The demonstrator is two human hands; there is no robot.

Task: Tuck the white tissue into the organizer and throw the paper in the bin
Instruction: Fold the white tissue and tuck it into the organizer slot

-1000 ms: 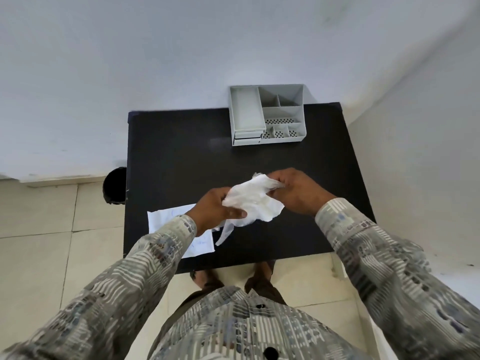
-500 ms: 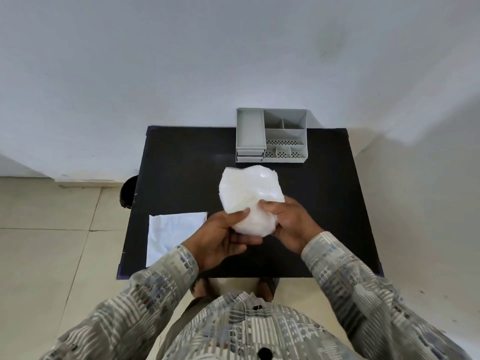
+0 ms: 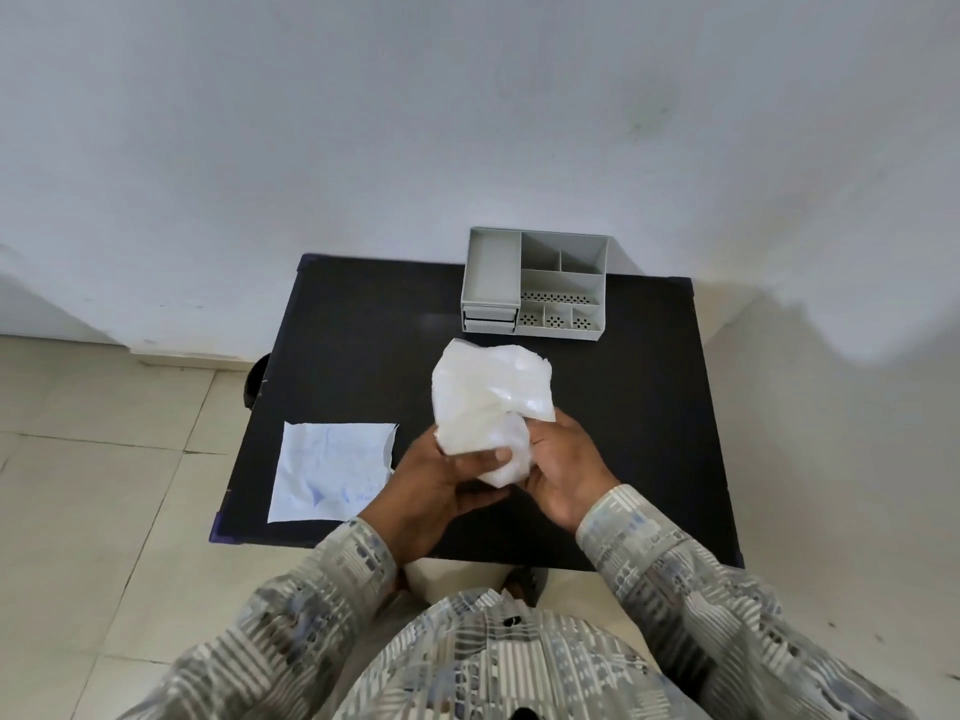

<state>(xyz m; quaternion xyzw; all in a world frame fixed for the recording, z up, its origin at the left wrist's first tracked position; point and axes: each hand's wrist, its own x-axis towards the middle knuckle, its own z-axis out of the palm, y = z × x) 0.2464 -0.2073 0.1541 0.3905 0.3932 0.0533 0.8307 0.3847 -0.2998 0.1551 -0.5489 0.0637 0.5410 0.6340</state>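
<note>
The white tissue (image 3: 488, 402) is bunched and held upright above the middle of the black table (image 3: 649, 407). My left hand (image 3: 441, 485) grips its lower left part, thumb across the front. My right hand (image 3: 563, 472) holds its lower right side. A creased sheet of white paper (image 3: 332, 470) lies flat at the table's front left, overhanging the left edge. The grey organizer (image 3: 535, 283), with several open compartments and small drawers, stands at the table's back edge. A dark round bin (image 3: 255, 381) peeks out on the floor left of the table, mostly hidden.
A white wall rises right behind the table and along the right side. Beige floor tiles (image 3: 104, 485) spread to the left. My feet show under the table's front edge.
The tissue went from being stretched crumpled between both hands to being gathered upright, with both hands gripping its lower end. The view has shifted, so the table appears lower in the frame.
</note>
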